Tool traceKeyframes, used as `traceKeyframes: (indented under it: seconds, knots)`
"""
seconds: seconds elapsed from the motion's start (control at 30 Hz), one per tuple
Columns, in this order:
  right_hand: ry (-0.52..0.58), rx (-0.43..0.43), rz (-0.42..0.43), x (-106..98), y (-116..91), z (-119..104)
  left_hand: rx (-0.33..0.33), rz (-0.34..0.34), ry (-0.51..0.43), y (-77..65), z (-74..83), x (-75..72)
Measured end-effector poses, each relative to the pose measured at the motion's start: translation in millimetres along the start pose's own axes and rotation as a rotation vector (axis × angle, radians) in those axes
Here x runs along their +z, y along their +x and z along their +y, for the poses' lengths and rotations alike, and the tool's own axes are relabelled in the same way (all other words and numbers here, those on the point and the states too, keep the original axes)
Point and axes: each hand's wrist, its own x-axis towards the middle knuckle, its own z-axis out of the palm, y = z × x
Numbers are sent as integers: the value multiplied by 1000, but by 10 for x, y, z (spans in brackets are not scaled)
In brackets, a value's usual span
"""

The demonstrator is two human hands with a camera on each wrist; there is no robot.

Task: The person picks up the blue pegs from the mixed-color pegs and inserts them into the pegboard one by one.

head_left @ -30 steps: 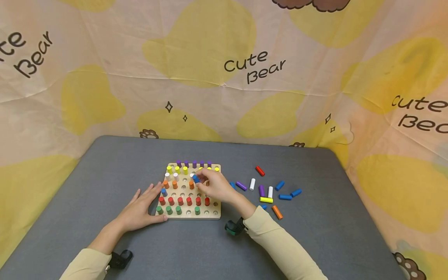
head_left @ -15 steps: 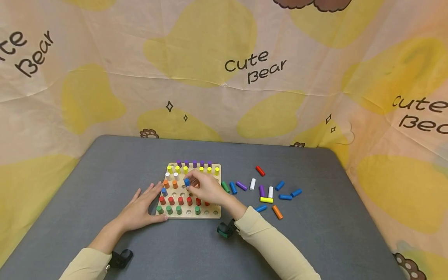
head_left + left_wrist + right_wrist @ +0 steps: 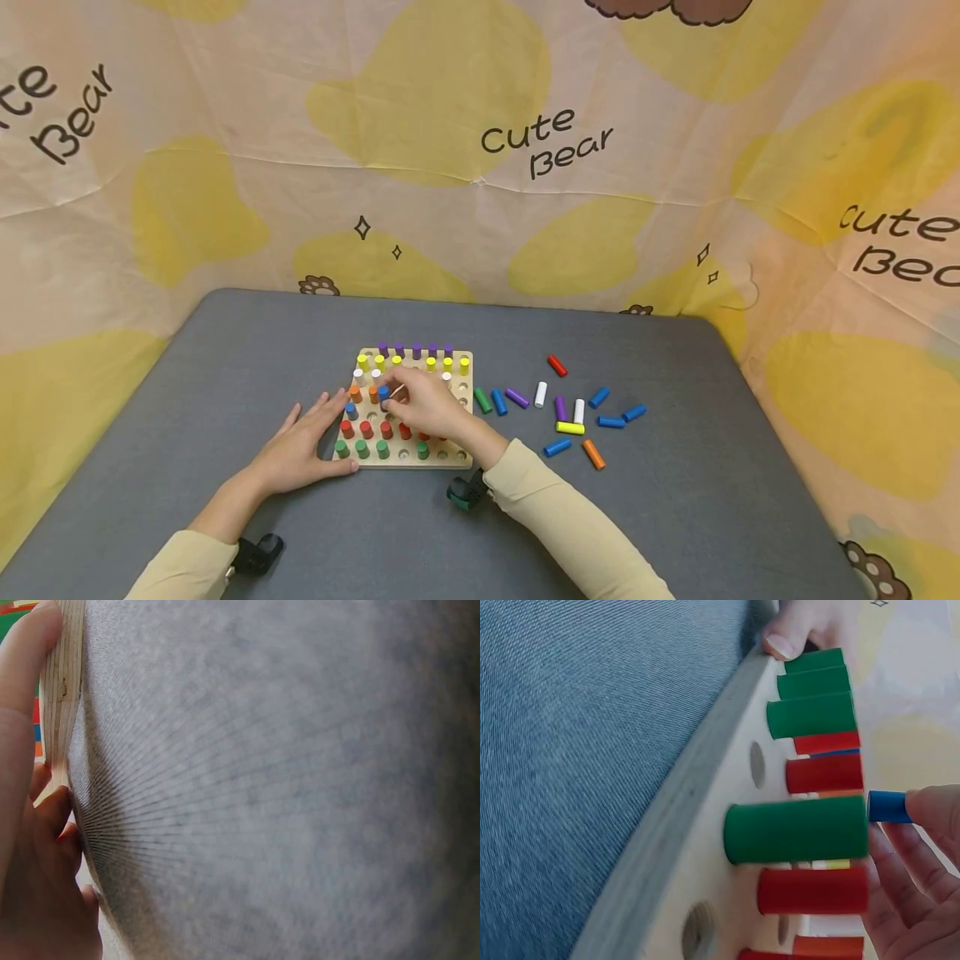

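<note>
Printed cloth backdrop [image 3: 450, 208] behind everything, yellow patches and "cute Bear" lettering. Then grey table [image 3: 375, 533]. Pale sleeves [image 3: 570, 525] coming in from 7 and 5 o'clock. Wooden pegboard [image 3: 393, 464] flat on the table, about 7 o'clock of frame centre.

Left hand [image 3: 300, 450] at board's 8 o'clock: fingers nearly straight, slightly apart, touching the 9 o'clock edge; thumb spread away, resting on the edge near 7. Right hand [image 3: 427, 404] over the board, wrist toward 4 o'clock: thumb and finger pinching a blue peg [image 3: 384, 396]. Black wrist devices [image 3: 258, 557], one per arm.

Pinched peg: roughly upright, about 10 o'clock of board centre, just beside an orange peg [image 3: 373, 395]. Cannot tell if seated in a hole.

Standing in board, from 12 down to 6 o'clock: purple pegs [image 3: 417, 351], yellow pegs [image 3: 447, 365], white pegs [image 3: 358, 377], more orange, another blue at 9, red pegs [image 3: 366, 430], green pegs [image 3: 362, 450]. Middle partly hidden by right hand.

Loose pegs [image 3: 611, 422] scattered on the table around board's 3 o'clock: mostly blue, plus purple, white, green, yellow; red toward 2, orange toward 4.
</note>
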Motion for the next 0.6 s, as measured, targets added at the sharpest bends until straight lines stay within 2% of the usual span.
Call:
traceKeyframes:
  seconds: [0.27, 0.6]
  knots:
    - [-6, 59, -5, 117, 42, -39, 0, 2, -5, -9, 5, -8]
    - [-124, 35, 28, 224, 121, -64, 2, 7, -4, -10, -8, -7]
